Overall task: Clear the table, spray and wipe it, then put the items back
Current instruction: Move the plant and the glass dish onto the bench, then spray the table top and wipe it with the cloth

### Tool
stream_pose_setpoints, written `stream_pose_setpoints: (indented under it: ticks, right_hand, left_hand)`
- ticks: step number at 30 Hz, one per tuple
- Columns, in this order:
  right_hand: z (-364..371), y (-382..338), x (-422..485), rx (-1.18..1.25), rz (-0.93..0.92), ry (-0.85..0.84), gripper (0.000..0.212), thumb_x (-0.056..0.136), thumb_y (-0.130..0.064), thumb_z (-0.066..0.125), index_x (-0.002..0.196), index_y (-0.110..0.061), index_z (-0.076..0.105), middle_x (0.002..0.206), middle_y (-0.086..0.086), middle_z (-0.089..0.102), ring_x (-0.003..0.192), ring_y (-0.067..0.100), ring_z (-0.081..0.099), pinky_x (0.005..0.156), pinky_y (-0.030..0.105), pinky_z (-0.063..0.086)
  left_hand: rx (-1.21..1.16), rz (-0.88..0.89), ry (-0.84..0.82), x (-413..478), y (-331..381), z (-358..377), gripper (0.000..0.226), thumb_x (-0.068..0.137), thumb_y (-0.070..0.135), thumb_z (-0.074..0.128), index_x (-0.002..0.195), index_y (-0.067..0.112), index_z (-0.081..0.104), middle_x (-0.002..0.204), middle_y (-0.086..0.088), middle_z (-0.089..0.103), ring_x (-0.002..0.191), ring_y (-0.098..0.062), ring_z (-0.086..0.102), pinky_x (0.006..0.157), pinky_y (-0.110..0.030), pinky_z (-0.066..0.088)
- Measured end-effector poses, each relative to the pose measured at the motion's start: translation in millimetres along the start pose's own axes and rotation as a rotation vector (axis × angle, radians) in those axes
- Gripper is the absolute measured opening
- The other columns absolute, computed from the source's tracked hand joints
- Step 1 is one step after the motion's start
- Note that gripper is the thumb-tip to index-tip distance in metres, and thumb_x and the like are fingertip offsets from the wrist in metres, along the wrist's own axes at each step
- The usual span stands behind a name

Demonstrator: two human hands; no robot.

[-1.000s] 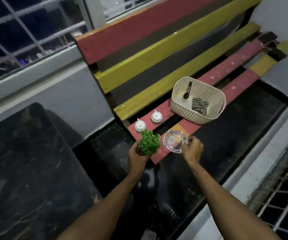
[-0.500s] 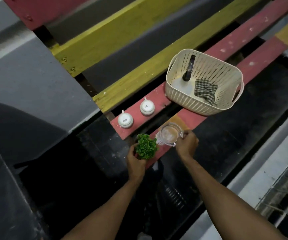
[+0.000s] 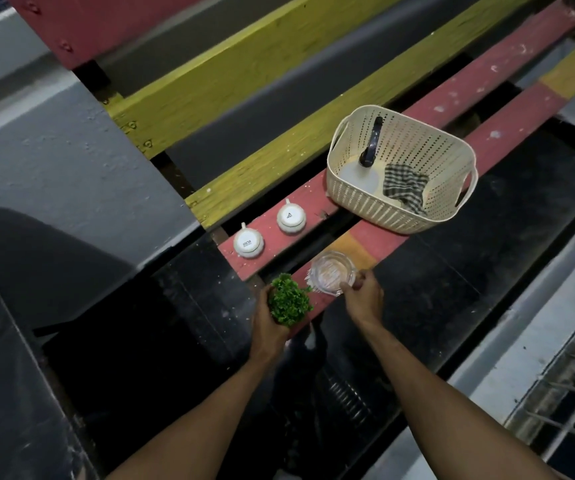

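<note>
Mostly the light is dim, so the pot under the small green plant (image 3: 289, 304) is hidden behind its leaves and the left hand (image 3: 268, 320), which is wrapped round it from below at the near end of the red bench slat (image 3: 507, 109). Both forearms reach straight forward from the bottom edge, elbows cut off. The right hand (image 3: 363, 296) pinches the near rim of a clear glass dish (image 3: 331, 274), mouth up, over the same slat; whether it touches the wood is hard to tell. Two white cups (image 3: 269, 233) sit upside down on the next slat, handles pointing away. Farther along, a cream basket (image 3: 400, 213) holds a checked cloth (image 3: 404, 186) and a spray bottle (image 3: 362, 174), its dark nozzle leaning toward the far rim.
</note>
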State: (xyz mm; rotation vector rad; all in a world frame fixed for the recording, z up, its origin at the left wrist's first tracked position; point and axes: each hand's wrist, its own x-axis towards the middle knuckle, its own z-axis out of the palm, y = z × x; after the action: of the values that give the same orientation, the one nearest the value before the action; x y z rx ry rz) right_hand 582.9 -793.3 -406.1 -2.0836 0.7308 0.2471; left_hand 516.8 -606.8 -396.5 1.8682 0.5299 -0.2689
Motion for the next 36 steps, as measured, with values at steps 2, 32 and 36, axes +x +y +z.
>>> stream_pose_setpoints:
  ticks: [2, 32, 36]
  right_hand:
    - [-7.7, -3.1, -9.6, -0.001, 0.007, -0.004, 0.033, 0.084, -0.011, 0.073, 0.113, -0.007, 0.059, 0.111, 0.013, 0.064, 0.101, 0.027, 0.061, 0.081, 0.03, 0.044]
    - [-176.3, -149.8, 32.5, -0.011, -0.274, 0.121, 0.043, 0.084, -0.008, 0.068, 0.127, -0.007, 0.06, 0.124, 0.009, 0.06, 0.11, 0.022, 0.057, 0.092, 0.025, 0.041]
    - [-174.9, -147.3, 103.3, -0.004, -0.273, 0.081, 0.045, 0.084, -0.007, 0.07, 0.128, -0.005, 0.06, 0.127, 0.012, 0.06, 0.117, 0.025, 0.056, 0.099, 0.031, 0.043]
  left_hand:
    - [0.012, -0.012, -0.022, -6.5, 1.6, -5.9, 0.094, 0.062, 0.02, 0.099, 0.142, 0.023, 0.049, 0.133, 0.003, 0.062, 0.119, -0.012, 0.061, 0.089, -0.005, 0.047]
    - [0.035, 0.186, -0.195, 61.7, 276.8, 19.7, 0.075, 0.078, 0.023, 0.086, 0.142, 0.014, 0.047, 0.127, 0.002, 0.061, 0.105, -0.003, 0.059, 0.079, -0.009, 0.048]
    - [0.148, 0.204, -0.16, 117.6, 281.6, 68.8, 0.099, 0.073, 0.02, 0.089, 0.155, 0.01, 0.035, 0.155, -0.007, 0.047, 0.137, -0.019, 0.048, 0.107, -0.038, 0.045]
